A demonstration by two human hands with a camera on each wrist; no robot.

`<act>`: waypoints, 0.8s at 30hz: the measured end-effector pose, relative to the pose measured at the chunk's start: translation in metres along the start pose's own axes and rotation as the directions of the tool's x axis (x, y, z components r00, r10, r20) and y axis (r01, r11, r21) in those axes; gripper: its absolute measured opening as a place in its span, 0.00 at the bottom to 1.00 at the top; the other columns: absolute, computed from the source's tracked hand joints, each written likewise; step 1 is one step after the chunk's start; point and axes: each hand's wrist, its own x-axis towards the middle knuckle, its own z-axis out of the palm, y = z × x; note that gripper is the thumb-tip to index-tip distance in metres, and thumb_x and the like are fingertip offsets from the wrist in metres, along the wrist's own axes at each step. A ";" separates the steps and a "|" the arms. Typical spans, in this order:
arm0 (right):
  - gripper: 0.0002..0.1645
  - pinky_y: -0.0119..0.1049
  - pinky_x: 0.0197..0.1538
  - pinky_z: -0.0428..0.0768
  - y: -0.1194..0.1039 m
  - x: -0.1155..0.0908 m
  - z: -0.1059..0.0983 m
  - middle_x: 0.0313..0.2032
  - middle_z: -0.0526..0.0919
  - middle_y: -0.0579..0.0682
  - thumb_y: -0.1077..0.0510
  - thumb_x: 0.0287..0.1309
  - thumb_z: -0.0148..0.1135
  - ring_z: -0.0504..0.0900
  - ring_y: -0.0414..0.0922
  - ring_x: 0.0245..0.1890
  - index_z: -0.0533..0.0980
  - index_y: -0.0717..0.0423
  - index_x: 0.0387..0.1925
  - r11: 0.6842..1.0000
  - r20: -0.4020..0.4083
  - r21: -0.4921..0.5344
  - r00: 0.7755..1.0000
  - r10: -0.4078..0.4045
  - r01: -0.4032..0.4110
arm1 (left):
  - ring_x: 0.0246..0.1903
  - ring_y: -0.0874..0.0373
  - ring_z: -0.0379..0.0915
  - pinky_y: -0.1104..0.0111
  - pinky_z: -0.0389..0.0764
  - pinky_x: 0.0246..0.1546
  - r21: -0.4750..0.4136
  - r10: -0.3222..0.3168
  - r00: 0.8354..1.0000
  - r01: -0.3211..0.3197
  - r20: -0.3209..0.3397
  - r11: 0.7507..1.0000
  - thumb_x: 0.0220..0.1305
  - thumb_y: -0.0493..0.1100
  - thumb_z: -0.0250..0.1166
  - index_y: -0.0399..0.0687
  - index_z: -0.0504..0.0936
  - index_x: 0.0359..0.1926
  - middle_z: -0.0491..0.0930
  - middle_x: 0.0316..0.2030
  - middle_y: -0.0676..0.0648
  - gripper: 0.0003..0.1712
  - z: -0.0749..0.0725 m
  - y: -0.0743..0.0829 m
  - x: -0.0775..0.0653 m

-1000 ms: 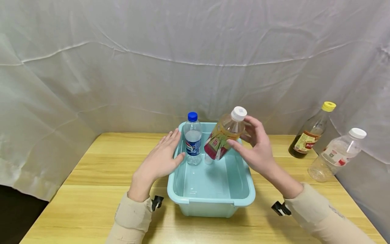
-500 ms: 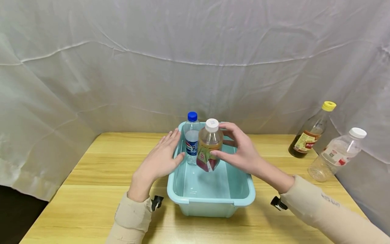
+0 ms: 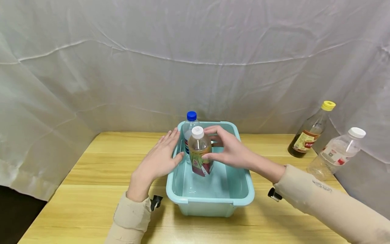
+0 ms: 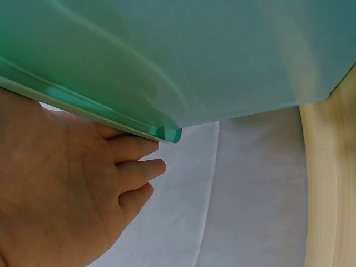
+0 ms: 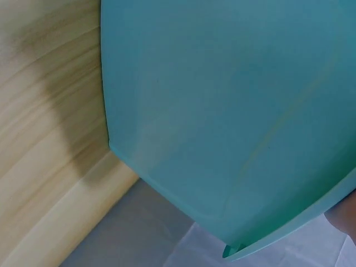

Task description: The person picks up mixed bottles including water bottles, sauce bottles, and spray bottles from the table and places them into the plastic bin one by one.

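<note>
My right hand (image 3: 230,149) grips a drink bottle (image 3: 199,156) with a white cap and a green and dark red label. The bottle hangs tilted inside the light blue plastic tub (image 3: 210,202), in front of a blue-capped Pepsi bottle (image 3: 187,134) that stands at the tub's back left and is partly hidden. With fingers straight, my left hand (image 3: 159,156) rests on the tub's left rim. In the left wrist view the left hand (image 4: 72,183) lies along that rim. The right wrist view shows the tub's side wall (image 5: 222,100) and only a bit of the right hand.
To the right on the wooden table (image 3: 106,169) stand a dark sauce bottle (image 3: 306,139) with a yellow cap and a clear bottle (image 3: 336,154) with a white cap. A grey curtain (image 3: 195,61) hangs behind and at both sides.
My right hand has carried the white-capped bottle leftward and lower into the tub, where it now covers much of the Pepsi bottle. The left hand has stayed on the rim.
</note>
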 end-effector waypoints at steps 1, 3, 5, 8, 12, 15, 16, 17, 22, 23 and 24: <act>0.42 0.44 0.60 0.84 0.000 0.002 0.000 0.66 0.73 0.55 0.67 0.52 0.79 0.81 0.53 0.63 0.67 0.59 0.65 1.000 0.015 0.002 1.000 0.016 -0.016 | 0.82 0.44 0.37 0.49 0.44 0.81 0.002 0.002 1.000 -0.002 -0.001 1.000 0.76 0.55 0.57 0.38 0.49 0.82 0.42 0.83 0.42 0.45 0.000 0.000 0.000; 0.41 0.44 0.59 0.85 0.001 0.006 0.000 0.65 0.75 0.54 0.66 0.53 0.79 0.81 0.53 0.62 0.67 0.58 0.64 0.999 0.043 0.001 0.998 0.040 -0.040 | 0.82 0.44 0.37 0.48 0.45 0.81 0.007 0.002 1.000 -0.002 -0.002 1.000 0.76 0.55 0.56 0.38 0.50 0.82 0.42 0.83 0.42 0.46 -0.001 0.000 0.000; 0.40 0.44 0.58 0.86 0.002 0.008 0.001 0.64 0.76 0.54 0.65 0.53 0.79 0.82 0.52 0.61 0.68 0.58 0.64 0.999 0.058 -0.011 0.997 0.054 -0.054 | 0.82 0.44 0.37 0.49 0.45 0.81 0.009 0.001 1.000 -0.001 0.000 1.000 0.76 0.55 0.56 0.38 0.49 0.82 0.42 0.83 0.42 0.46 -0.001 0.000 -0.001; 0.39 0.45 0.56 0.87 0.003 0.012 0.001 0.63 0.78 0.54 0.64 0.53 0.80 0.83 0.52 0.59 0.70 0.57 0.63 0.996 0.076 -0.037 0.994 0.079 -0.077 | 0.82 0.45 0.36 0.49 0.44 0.81 0.008 -0.001 1.000 0.001 0.006 1.000 0.76 0.56 0.56 0.39 0.49 0.82 0.41 0.83 0.43 0.46 -0.001 0.001 -0.001; 0.38 0.47 0.55 0.87 0.005 0.015 0.002 0.64 0.78 0.56 0.63 0.53 0.80 0.83 0.55 0.59 0.69 0.58 0.62 0.989 0.109 -0.058 0.983 0.145 -0.139 | 0.82 0.45 0.36 0.50 0.43 0.81 0.002 0.001 1.000 -0.001 0.007 1.000 0.76 0.55 0.56 0.38 0.49 0.82 0.41 0.83 0.42 0.46 -0.001 0.002 -0.001; 0.38 0.48 0.56 0.87 0.005 0.018 0.004 0.65 0.77 0.58 0.64 0.54 0.79 0.83 0.56 0.60 0.68 0.58 0.62 0.978 0.139 -0.064 0.969 0.204 -0.197 | 0.82 0.45 0.36 0.49 0.43 0.81 0.001 0.003 1.000 -0.003 0.005 1.000 0.76 0.55 0.57 0.38 0.49 0.82 0.42 0.83 0.42 0.46 -0.001 0.001 -0.001; 0.38 0.48 0.56 0.86 0.006 0.019 0.005 0.65 0.77 0.58 0.64 0.54 0.79 0.83 0.57 0.60 0.67 0.58 0.61 0.975 0.146 -0.068 0.964 0.221 -0.213 | 0.82 0.45 0.36 0.50 0.43 0.81 0.001 0.002 1.000 -0.002 0.006 1.000 0.76 0.55 0.57 0.38 0.49 0.82 0.42 0.83 0.42 0.46 -0.002 0.001 -0.001; 0.38 0.48 0.57 0.86 0.006 0.020 0.006 0.65 0.77 0.59 0.64 0.54 0.79 0.83 0.58 0.61 0.67 0.59 0.61 0.971 0.153 -0.070 0.960 0.235 -0.227 | 0.82 0.45 0.36 0.50 0.43 0.81 0.000 0.001 1.000 -0.001 0.007 1.000 0.76 0.55 0.56 0.38 0.49 0.82 0.42 0.83 0.42 0.46 -0.002 0.001 -0.001; 0.40 0.48 0.58 0.86 0.009 0.023 0.012 0.63 0.77 0.59 0.65 0.53 0.80 0.83 0.59 0.61 0.66 0.60 0.62 0.960 0.172 -0.115 0.947 0.272 -0.255 | 0.82 0.46 0.36 0.51 0.43 0.81 -0.006 -0.002 1.000 0.002 0.017 1.000 0.76 0.56 0.56 0.39 0.49 0.82 0.42 0.83 0.43 0.46 -0.002 0.002 -0.002; 0.40 0.48 0.57 0.86 0.010 0.024 0.014 0.63 0.77 0.59 0.64 0.53 0.80 0.83 0.59 0.60 0.66 0.60 0.63 0.959 0.175 -0.126 0.945 0.275 -0.255 | 0.82 0.46 0.36 0.51 0.43 0.81 -0.008 -0.002 1.000 0.002 0.018 1.000 0.76 0.56 0.57 0.39 0.49 0.82 0.42 0.83 0.43 0.46 -0.002 0.002 -0.002; 0.41 0.48 0.57 0.86 0.011 0.024 0.015 0.63 0.77 0.59 0.64 0.53 0.80 0.83 0.59 0.60 0.66 0.60 0.63 0.957 0.180 -0.135 0.944 0.277 -0.255 | 0.82 0.46 0.36 0.51 0.43 0.81 -0.009 -0.001 1.000 0.001 0.017 1.000 0.76 0.56 0.57 0.39 0.49 0.82 0.42 0.83 0.43 0.46 -0.002 0.002 -0.002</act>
